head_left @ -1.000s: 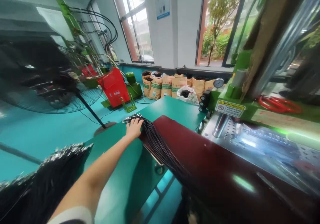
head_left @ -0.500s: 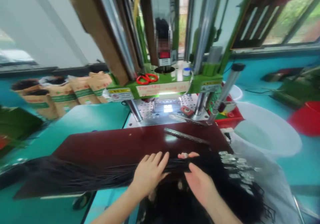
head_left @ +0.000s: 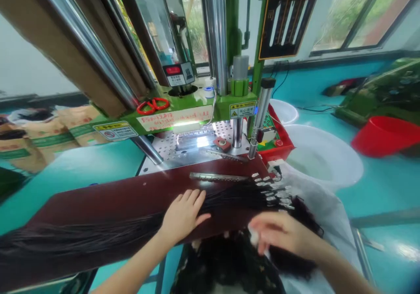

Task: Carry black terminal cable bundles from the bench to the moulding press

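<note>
**Bundle spread flat, right hand dropped to the loose pile**

Since the earlier frame my right hand [head_left: 282, 235] has come off the top of the bundle and dropped toward me, and my view has tilted up a little toward the press. That hand is motion-blurred; its grip looks partly curled over the loose black wires [head_left: 229, 263] heaped at the near edge, but I cannot tell whether it holds any. My left hand [head_left: 183, 215] lies open and flat, fingers spread, pressing the wire bundle [head_left: 131, 232] down onto the dark red board [head_left: 114, 195].

To do this step well, I judge the left palm should keep even pressure so the strands stay parallel and do not cross, while the right hand feeds or tidies only a few wires at a time.

The bundle lies across the board with its long axis running left to right in my view, rising slightly toward the right. Its metal terminal ends [head_left: 274, 191] point right, fanned out just beside the board's right corner and near the white tub [head_left: 328, 162]; the plain tail trails off to the far left.

Beyond the board, a slim metal bar [head_left: 216, 176] lies parallel to the bundle, and behind it stands the green press [head_left: 203, 110] with red scissors [head_left: 152, 106] on its ledge. The teal desk [head_left: 82, 171] carries it all.
</note>
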`<control>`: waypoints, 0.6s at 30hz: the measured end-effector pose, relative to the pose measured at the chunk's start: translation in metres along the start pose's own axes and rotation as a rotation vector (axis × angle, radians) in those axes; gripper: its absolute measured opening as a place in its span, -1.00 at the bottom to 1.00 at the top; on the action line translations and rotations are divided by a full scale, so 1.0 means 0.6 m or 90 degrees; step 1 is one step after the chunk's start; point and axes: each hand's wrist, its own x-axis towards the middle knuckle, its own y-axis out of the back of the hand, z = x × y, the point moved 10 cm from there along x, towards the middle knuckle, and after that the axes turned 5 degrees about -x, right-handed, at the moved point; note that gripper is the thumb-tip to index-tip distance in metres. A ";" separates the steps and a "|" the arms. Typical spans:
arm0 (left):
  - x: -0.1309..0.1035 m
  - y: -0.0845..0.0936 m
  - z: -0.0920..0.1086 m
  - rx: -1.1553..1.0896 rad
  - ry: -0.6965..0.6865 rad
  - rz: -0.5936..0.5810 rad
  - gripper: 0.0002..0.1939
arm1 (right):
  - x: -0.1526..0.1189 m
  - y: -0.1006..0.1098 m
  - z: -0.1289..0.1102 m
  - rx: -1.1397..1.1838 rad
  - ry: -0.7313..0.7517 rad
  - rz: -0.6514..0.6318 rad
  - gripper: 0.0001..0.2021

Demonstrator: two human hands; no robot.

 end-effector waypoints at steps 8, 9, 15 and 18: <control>-0.010 0.011 -0.005 -0.032 0.017 0.042 -0.49 | 0.189 0.037 -0.123 -0.842 0.162 0.216 -0.70; -0.011 0.011 -0.006 -0.036 0.016 0.047 -0.49 | 0.215 0.024 -0.117 -0.904 0.164 0.184 -0.72; -0.015 0.013 -0.008 -0.061 -0.001 0.064 -0.49 | 0.280 -0.001 -0.109 -1.008 0.168 0.150 -0.79; -0.009 0.020 -0.009 -0.073 -0.024 0.078 -0.56 | 0.271 0.008 -0.122 -1.019 0.153 0.202 -0.76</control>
